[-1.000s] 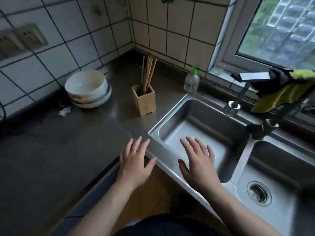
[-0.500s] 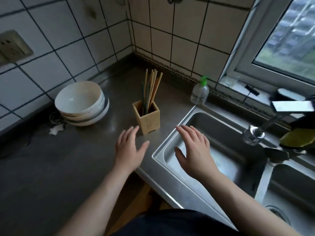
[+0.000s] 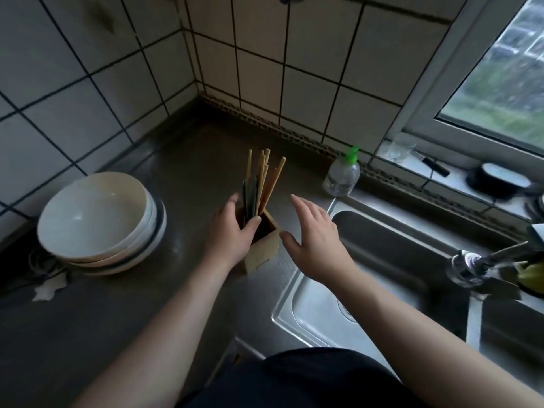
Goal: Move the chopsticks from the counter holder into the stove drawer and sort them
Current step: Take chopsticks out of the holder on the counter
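A square wooden holder (image 3: 264, 247) stands on the dark steel counter (image 3: 88, 334), just left of the sink. Several chopsticks (image 3: 263, 184), pale wood ones and a few dark green ones, stick up out of it. My left hand (image 3: 230, 232) wraps the holder's left side, thumb over its near rim and fingers behind it. My right hand (image 3: 315, 237) hovers just right of the holder with fingers spread, holding nothing; its thumb is close to the holder's right corner. No drawer is in view.
A stack of white bowls (image 3: 100, 222) sits to the left by the tiled wall. A clear soap bottle with a green pump (image 3: 343, 173) stands behind the sink (image 3: 382, 260). The tap (image 3: 474, 262) is at right, with a windowsill holding small items behind it.
Both hands have moved forward from the counter's front edge to the holder. My left hand has taken hold of the holder; my right has come up beside it.
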The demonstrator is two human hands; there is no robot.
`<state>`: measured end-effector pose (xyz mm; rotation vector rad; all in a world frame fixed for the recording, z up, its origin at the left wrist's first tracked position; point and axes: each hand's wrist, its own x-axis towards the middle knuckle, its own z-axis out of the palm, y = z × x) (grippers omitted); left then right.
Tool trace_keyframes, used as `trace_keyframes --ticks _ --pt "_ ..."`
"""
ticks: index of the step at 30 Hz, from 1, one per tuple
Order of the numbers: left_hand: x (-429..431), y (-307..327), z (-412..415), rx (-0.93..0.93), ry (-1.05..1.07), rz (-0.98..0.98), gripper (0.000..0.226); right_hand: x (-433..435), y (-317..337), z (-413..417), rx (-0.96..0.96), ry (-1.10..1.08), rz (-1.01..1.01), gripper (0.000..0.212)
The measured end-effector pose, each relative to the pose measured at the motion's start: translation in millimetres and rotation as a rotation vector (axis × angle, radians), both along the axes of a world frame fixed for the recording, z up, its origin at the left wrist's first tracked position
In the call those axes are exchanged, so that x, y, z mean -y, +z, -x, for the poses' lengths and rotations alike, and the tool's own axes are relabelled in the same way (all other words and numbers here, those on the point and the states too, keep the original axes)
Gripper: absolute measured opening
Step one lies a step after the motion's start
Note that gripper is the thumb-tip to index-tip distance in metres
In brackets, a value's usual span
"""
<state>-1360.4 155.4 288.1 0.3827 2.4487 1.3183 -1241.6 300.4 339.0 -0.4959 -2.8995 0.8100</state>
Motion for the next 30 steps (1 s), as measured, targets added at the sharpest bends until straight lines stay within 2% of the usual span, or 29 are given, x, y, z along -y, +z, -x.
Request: trace_keyframes --ticks 2,5,8,12,14,18,23,27,30 --pt "-8 -3 9 0.053 -0.017 -0.084 0.057 -1 2 21 0.045 -0.024 0.063 0.071" --pt "-20 -9 22 0.104 -0.035 -0.14 0.032 -4 6 51 0.091 -0.075 0.171 0.071" --pt "-25 -17 30 0.107 -0.009 -0.155 0.01 -5 10 75 0.04 -0.156 0.404 0.058" --pt "-25 -24 33 0.092 0.078 -0.198 0.011 -6 10 91 -0.075 -0.249 0.76 0.025" --pt "-25 -26 34 0.112 0.097 -0.198 0.008 -6 9 96 -0.108 -0.278 0.82 0.023" --pt "-23 -26 34 0.152 0.095 -0.183 0.009 -3 10 105 -0.192 -0.322 0.888 0.025" --pt "-22 -26 31 0.159 0.16 -0.248 0.028 2 12 105 -0.244 -0.348 0.868 0.007" --pt "-20 -28 29 0.14 0.153 -0.312 0.049 6 8 98 -0.224 -0.397 0.866 0.008" --pt "-19 -25 25 0.108 0.148 -0.344 0.047 10 3 92 -0.193 -0.406 0.859 0.014"
